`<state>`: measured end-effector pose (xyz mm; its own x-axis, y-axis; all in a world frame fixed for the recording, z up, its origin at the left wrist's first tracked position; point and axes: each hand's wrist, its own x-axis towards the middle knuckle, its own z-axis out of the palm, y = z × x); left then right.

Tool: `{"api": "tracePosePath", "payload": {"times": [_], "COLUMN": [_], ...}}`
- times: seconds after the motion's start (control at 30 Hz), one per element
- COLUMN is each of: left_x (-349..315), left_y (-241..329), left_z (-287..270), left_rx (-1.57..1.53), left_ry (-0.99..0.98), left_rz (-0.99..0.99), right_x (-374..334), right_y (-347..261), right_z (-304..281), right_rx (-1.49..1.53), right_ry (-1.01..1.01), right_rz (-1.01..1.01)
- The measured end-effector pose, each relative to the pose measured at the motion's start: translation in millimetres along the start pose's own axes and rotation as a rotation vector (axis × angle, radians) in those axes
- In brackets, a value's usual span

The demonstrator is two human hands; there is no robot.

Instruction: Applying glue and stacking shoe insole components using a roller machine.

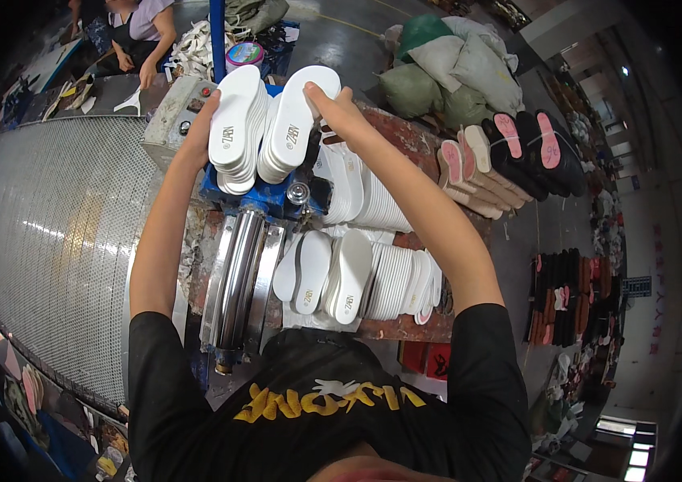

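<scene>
Two stacks of white insoles stand side by side over a blue roller machine. My left hand grips the outer side of the left insole stack, its thumb along the edge and its other fingers mostly hidden. Around the upper end of the right insole stack my right hand is closed, thumb pressed on the top insole and fingers behind. Dark printing marks both top insoles. Below them runs the machine's shiny metal roller.
Rows of white insoles lie on the worn red table at the right. A grey control box stands left, beside a mesh conveyor. Bundled insoles and sacks are farther right. Another person sits far left.
</scene>
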<state>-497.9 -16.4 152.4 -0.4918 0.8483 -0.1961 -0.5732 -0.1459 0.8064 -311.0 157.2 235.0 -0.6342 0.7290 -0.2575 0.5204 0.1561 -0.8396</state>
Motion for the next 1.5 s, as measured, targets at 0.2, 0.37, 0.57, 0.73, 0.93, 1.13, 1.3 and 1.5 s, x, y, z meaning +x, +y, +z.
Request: {"api": "tracePosePath", "payload": {"times": [0.2,0.37,0.57,0.73,0.93,1.13,1.3,1.5], "left_x": [-4,-7,-13,-16,-24,-33,-57,-116], "left_y": [-8,-12,-12,-14,-16,-15,-5,10], "left_z": [-5,0,5,-1,3,5,1,47], "left_rx": [0.024,0.032,0.025,0.043,0.123,0.244,0.501,1.135], "left_ry": [0.054,0.021,0.035,0.064,0.085,0.144,0.329,0.638], "left_rz": [0.053,0.089,0.089,0.145,0.284,0.365,0.435,1.117], "right_x": [-15,-21,-11,-27,-52,-60,-54,-51], "right_y": [15,30,8,-13,-45,-48,-32,-3], "right_z": [18,31,21,18,32,31,29,34], "right_rx": [0.205,0.597,0.127,-0.23,-0.774,-0.709,-0.495,-0.312], "right_ry": [-0.121,-0.133,-0.074,0.063,-0.001,-0.044,-0.068,-0.018], "right_rz": [-0.026,0.195,0.024,-0.148,-0.36,-0.228,-0.28,-0.418]}}
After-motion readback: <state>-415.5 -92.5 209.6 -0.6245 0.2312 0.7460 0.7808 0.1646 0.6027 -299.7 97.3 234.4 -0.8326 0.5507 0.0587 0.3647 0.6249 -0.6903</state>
